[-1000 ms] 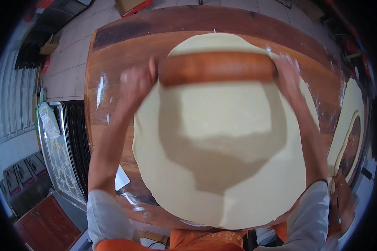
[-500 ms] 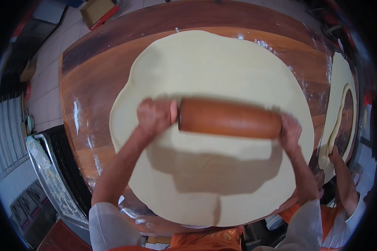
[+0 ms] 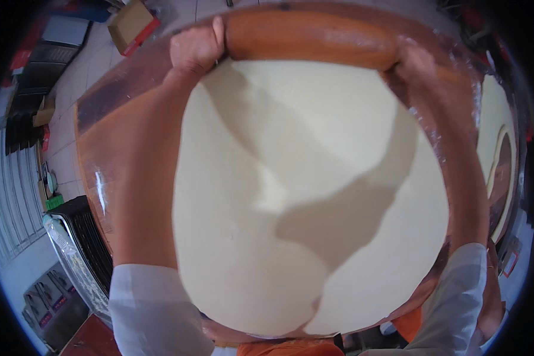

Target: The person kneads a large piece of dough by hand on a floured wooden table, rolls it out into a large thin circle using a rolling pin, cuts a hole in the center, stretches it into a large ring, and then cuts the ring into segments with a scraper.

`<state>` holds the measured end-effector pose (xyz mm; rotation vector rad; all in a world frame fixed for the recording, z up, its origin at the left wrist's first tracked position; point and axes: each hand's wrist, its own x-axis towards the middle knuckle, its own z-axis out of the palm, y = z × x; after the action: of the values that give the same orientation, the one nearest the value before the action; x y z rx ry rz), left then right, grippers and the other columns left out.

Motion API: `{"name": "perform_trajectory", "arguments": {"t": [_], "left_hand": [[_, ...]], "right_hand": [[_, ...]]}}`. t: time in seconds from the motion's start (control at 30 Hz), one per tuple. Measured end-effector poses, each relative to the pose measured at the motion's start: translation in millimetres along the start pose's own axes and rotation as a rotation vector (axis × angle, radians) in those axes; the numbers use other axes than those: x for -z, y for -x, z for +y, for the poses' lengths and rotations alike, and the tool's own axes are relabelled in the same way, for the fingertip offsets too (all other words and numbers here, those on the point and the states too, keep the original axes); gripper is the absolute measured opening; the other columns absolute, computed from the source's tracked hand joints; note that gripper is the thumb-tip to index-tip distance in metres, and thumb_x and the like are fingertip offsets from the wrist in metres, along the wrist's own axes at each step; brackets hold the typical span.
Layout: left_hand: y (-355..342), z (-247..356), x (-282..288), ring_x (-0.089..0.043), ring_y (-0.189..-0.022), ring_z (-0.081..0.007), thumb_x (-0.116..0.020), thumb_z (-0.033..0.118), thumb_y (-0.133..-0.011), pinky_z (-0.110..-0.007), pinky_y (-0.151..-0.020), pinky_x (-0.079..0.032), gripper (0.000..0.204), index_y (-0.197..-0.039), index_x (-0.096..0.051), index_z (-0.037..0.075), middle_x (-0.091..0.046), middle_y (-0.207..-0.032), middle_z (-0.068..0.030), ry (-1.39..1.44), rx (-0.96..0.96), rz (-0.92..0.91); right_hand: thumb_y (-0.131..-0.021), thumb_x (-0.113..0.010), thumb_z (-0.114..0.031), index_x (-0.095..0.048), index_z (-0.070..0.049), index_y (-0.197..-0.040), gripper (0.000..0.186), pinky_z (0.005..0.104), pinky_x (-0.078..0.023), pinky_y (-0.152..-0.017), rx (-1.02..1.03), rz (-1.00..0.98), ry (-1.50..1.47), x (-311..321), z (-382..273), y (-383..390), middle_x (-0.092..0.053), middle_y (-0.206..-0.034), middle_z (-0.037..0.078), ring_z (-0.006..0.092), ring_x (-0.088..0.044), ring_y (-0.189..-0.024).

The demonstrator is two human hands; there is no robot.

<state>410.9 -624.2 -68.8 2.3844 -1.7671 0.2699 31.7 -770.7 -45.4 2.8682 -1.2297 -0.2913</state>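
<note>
Both hands, left hand (image 3: 194, 47) and right hand (image 3: 418, 62), are gripping a thick brown wooden rolling pin (image 3: 311, 37) at the far edge of a wide, already-thin pale dough sheet (image 3: 302, 196); little rolling appears left.

Both arms stretched far forward
Left hand (image 3: 194, 48) and right hand (image 3: 418, 62) each curled closed, forearms straight, sleeves white.

We saw a smooth wooden rolling pin (image 3: 311, 35), a matt, soft dough sheet (image 3: 314, 196), and a glossy, flour-dusted wooden table (image 3: 118, 148).
</note>
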Motion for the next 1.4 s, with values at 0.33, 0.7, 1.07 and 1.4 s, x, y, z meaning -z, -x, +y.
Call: {"name": "perform_trajectory", "arguments": {"t": [0.33,0.7,1.07,1.4], "left_hand": [[207,8,97,-0.042,-0.031,-0.0207,-0.054,0.019,-0.079,-0.035,-0.035,-0.033,0.039,-0.042,-0.046,0.014,-0.046,-0.039,-0.0049,0.095,-0.53,-0.091],[172,72,49,-0.042,-0.038,-0.0237,-0.054,0.012,-0.075,-0.036,-0.04,-0.031,0.029,-0.048,-0.042,0.013,-0.044,-0.045,-0.0046,0.484,-0.662,-0.061],[-26,134,-18,-0.061,-0.058,-0.0342,-0.029,0.039,-0.091,-0.043,-0.056,-0.049,0.057,-0.059,-0.064,0.008,-0.061,-0.061,-0.0146,0.077,-0.326,0.078],[15,136,11,-0.054,-0.047,-0.0276,-0.048,0.024,-0.087,-0.04,-0.05,-0.04,0.04,-0.052,-0.058,0.008,-0.057,-0.053,-0.0105,0.003,-0.446,0.239]], "right_hand": [[-0.063,-0.059,-0.009,-0.057,-0.012,-0.067,0.006,0.0433,-0.041,-0.057,-0.193,-0.037,-0.06,-26,-109,277,-0.052,-0.062,0.009,0.0292,-0.054,-0.063],[-0.058,-0.062,-0.008,-0.051,-0.008,-0.082,0.026,0.0398,-0.042,-0.055,-0.224,0.031,-0.068,-44,-87,318,-0.051,-0.072,0.008,0.0278,-0.053,-0.066],[-0.072,-0.061,-0.011,-0.053,-0.009,-0.106,0.035,0.0424,-0.047,-0.074,-0.311,0.144,-0.069,-48,86,127,-0.058,-0.098,0.016,0.0364,-0.055,-0.091],[-0.074,-0.055,-0.009,-0.057,-0.01,-0.104,0.03,0.0396,-0.042,-0.078,-0.157,0.369,-0.075,0,47,153,-0.057,-0.089,0.011,0.0287,-0.054,-0.089]]}}
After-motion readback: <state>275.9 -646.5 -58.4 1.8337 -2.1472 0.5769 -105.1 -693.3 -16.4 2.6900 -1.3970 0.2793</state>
